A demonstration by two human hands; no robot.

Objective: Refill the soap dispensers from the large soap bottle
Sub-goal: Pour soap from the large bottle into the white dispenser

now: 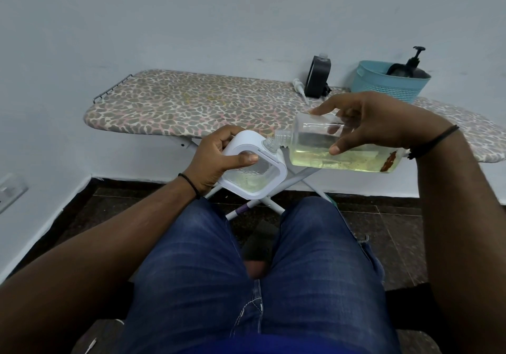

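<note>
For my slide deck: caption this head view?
Right hand tips large soap bottle toward white dispenser held by left hand.

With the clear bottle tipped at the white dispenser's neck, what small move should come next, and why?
Probably tip the large clear soap bottle in the right hand slightly further: its mouth meets the neck of the white square dispenser held by the left hand, but the yellowish soap sits low.

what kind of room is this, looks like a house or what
Probably a home, perhaps a laundry or utility corner. A leopard-print ironing board stands against a plain painted wall as a worktable, with a teal plastic basket on it, over a dark tiled floor. Nothing looks commercial.
</note>
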